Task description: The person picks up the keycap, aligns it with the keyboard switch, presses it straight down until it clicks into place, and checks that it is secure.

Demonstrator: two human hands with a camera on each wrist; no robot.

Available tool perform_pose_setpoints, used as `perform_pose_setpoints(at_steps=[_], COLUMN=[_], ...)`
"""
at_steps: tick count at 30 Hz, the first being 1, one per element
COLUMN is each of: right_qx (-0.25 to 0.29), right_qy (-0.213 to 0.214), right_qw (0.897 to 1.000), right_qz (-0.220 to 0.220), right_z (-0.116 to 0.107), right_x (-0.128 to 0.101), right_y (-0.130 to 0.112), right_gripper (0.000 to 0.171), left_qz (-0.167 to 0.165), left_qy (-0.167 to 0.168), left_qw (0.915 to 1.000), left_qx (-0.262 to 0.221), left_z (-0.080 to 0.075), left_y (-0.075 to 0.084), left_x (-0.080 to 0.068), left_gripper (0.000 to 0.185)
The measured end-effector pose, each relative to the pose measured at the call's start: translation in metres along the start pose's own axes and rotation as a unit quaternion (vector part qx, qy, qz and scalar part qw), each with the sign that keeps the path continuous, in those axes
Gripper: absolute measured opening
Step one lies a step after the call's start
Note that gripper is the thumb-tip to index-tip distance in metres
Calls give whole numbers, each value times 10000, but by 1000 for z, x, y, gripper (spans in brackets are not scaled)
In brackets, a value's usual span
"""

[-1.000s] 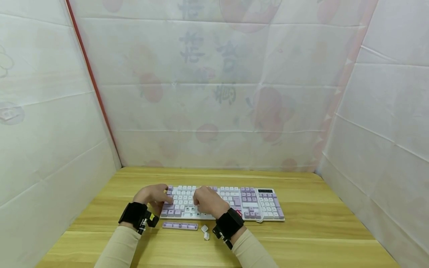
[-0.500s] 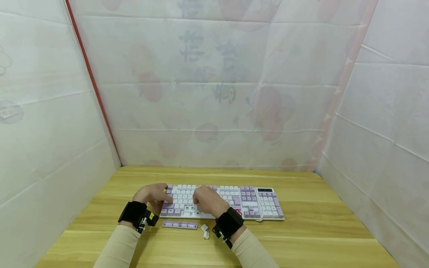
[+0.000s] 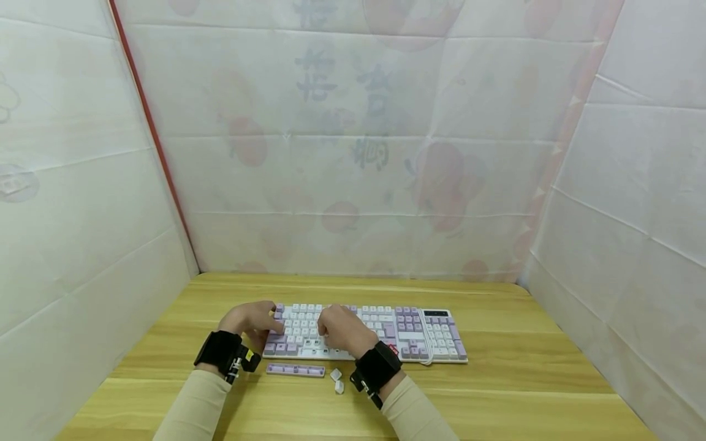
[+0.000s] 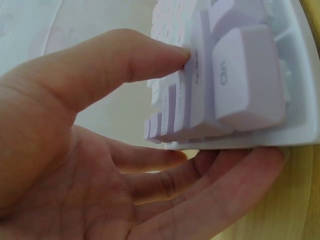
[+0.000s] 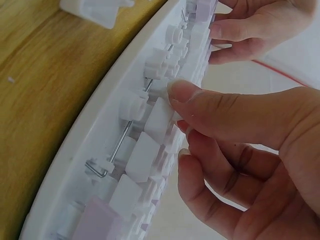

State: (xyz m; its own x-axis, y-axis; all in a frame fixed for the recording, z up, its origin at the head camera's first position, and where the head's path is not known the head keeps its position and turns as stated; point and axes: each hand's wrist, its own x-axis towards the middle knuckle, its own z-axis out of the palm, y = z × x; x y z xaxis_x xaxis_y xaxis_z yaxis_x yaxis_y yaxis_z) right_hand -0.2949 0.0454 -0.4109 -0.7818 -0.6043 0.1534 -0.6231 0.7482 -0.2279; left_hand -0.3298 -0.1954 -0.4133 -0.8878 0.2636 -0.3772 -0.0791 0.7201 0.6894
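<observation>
Gripped the left end of the white-and-lilac keyboard [image 3: 386, 318] on the bench [image 3: 513, 373] with the left hand [image 3: 250, 321], with thumb on the lilac keys [image 4: 202, 85] and fingers along the edge. Bent the right hand [image 3: 346, 331] over the white keys [image 5: 144, 156], with fingers curled in close to the thumb, but could not tell whether pinching anything. Saw a long lilac keycap [image 3: 295, 370] lying hollow side up in front of the keyboard, near two loose white keycaps [image 3: 336, 374].
</observation>
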Motion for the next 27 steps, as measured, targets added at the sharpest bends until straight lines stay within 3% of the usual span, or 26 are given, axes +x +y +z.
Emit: perform_pose_setpoints(at_steps=[27], right_qx=[114], right_qy=[-26], right_qw=[9999], right_qz=[80], right_z=[0], right_x=[-1], right_y=[-3], right_gripper=[15], left_qz=[-48], left_qy=[4], left_qw=[10000], left_qx=[-63], left_z=[-1], left_y=[1], left_x=[-1], left_gripper=[76])
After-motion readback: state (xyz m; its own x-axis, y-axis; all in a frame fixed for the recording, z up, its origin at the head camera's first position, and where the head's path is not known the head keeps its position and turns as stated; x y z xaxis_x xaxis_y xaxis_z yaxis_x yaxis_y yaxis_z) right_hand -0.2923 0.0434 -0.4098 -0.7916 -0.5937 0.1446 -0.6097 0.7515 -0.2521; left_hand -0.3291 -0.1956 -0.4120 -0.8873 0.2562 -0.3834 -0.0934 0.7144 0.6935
